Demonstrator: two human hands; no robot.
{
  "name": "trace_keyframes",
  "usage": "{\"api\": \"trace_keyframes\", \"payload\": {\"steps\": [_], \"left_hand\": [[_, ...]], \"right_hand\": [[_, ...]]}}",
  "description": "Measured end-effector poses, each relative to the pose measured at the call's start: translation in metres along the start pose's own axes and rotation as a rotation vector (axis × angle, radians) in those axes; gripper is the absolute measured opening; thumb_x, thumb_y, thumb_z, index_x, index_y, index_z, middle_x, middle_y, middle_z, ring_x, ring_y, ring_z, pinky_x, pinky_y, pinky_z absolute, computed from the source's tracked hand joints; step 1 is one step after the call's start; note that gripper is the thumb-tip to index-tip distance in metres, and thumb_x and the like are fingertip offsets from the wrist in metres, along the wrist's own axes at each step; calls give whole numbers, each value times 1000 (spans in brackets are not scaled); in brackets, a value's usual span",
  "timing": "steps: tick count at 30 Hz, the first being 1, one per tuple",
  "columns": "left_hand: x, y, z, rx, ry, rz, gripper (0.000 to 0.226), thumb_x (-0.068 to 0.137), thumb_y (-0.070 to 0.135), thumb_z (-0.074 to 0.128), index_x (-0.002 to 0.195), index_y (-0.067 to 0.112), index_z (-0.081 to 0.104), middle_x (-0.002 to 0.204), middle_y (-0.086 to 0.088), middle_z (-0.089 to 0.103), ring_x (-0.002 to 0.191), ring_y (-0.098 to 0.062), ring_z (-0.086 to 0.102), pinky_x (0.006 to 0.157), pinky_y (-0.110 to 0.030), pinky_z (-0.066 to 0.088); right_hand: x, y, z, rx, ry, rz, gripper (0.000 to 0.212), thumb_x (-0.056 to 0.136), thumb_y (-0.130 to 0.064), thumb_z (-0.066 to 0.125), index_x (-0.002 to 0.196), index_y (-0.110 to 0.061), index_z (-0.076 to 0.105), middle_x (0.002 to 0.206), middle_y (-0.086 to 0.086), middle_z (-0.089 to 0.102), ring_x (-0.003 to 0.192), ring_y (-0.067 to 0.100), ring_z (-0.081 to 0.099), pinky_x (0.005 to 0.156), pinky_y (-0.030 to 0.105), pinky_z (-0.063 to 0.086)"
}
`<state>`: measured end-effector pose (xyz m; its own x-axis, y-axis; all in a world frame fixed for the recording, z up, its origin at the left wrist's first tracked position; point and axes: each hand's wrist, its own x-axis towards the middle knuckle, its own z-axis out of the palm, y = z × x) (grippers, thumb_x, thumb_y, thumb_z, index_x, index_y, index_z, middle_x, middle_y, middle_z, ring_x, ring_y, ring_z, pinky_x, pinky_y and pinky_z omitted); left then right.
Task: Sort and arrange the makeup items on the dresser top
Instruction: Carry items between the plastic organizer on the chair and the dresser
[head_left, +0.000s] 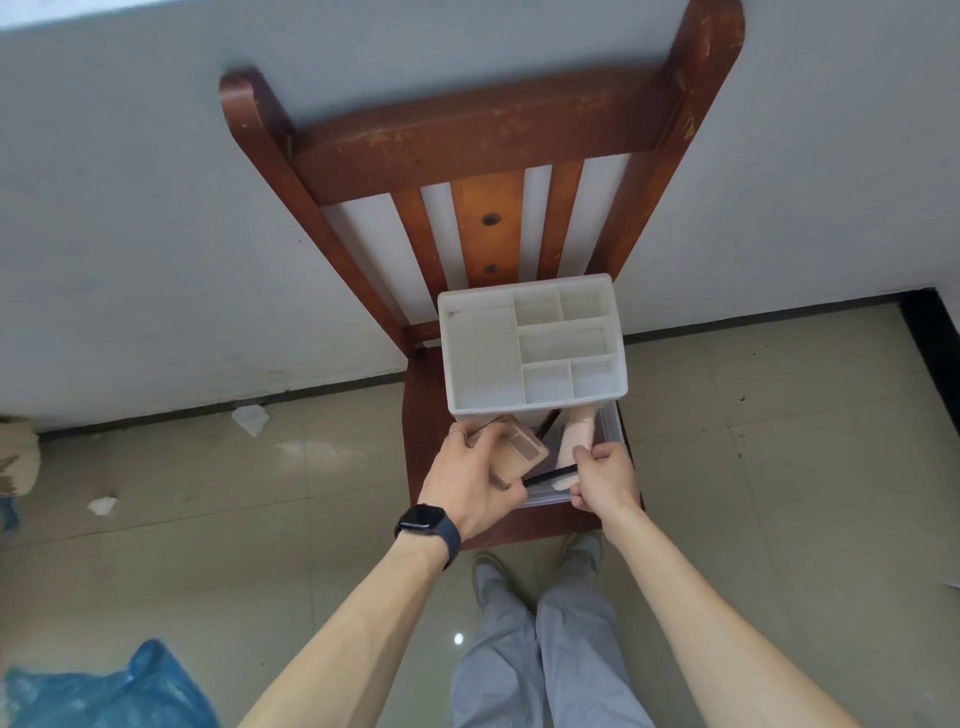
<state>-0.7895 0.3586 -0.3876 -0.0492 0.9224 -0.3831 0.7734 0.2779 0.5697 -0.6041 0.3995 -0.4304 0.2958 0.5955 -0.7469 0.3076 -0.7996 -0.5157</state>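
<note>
A slim black brush (550, 474) lies nearly level across the open clear drawer (609, 422), its long axis running left-right between the hands. The right hand (605, 480) has its fingers curled round the brush's right end. The left hand (467, 488) has its fingers clamped on a tilted beige palette (519, 449). A white compartment organiser (483, 353) sits above on a wooden chair (467, 130), close to the seat's front edge, over tiled floor (779, 467)

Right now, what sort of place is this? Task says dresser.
Likely a bare room in a home, no dresser in view: the white organizer sits on a wooden chair against a plain wall, on a tiled floor with paper scraps and a blue plastic bag.
</note>
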Motion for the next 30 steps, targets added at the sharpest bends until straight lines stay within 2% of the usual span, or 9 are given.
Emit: {"api": "trace_keyframes", "payload": {"steps": [3,7,10,13,16,21,23,26,30], "left_hand": [[-10,4,-7,-114,-69,-111,65,66,52,62,128,54,43,120,11,35,95,-7,51,77,-9,39],[-24,11,-16,-364,-82,-271,60,60,57,57,120,60,52,117,10,44,96,9,48,84,-16,45],[-31,18,-27,-589,-102,-391,59,60,57,60,119,57,58,117,6,54,103,-1,56,85,-19,46],[-40,26,-41,-849,-148,-475,53,68,50,63,121,47,62,118,-2,67,111,-16,63,90,-28,48],[-49,38,-57,-1042,-153,-542,47,70,40,60,117,40,66,119,-3,70,106,-21,66,90,-33,50],[-68,56,-94,-1253,-183,-575,67,68,44,60,130,19,58,120,-14,68,99,-28,70,88,-34,49],[-76,64,-113,-1280,-201,-516,68,69,44,61,135,28,55,122,-14,68,101,-30,71,90,-36,49],[-86,77,-140,-1286,-207,-447,66,70,40,62,134,50,51,132,-10,60,105,-34,70,90,-37,52],[-98,84,-168,-1296,-139,-383,74,68,34,65,133,60,45,129,-3,58,104,-38,70,89,-40,51]], "right_hand": [[-4,1,-6,-2,4,-14,20,101,-30,53,112,-13,51,85,5,63,54,17,59,44,26,47],[-14,-1,-14,71,-33,10,33,102,-26,52,132,-14,52,90,-1,63,52,16,52,40,24,42],[-26,-5,-25,152,-72,71,32,103,-23,49,133,-14,56,72,5,52,50,13,41,38,22,33],[-47,-9,-42,253,-118,163,26,99,-18,49,116,-5,63,70,7,52,46,11,35,36,20,29],[-77,-21,-62,319,-185,167,25,93,-18,47,95,-4,68,65,1,59,42,8,34,37,22,27],[-125,-63,-95,423,-385,35,35,100,-41,57,105,-8,68,67,-2,54,50,9,42,44,24,33],[-142,-84,-106,398,-446,-59,37,96,-47,63,104,-11,67,74,2,59,57,11,52,47,25,41],[-164,-111,-117,352,-486,-158,39,95,-39,66,116,-6,61,103,14,72,85,23,70,61,40,59],[-181,-144,-125,195,-564,-287,47,92,-36,70,134,-23,52,116,11,71,97,28,74,62,35,58]]}}
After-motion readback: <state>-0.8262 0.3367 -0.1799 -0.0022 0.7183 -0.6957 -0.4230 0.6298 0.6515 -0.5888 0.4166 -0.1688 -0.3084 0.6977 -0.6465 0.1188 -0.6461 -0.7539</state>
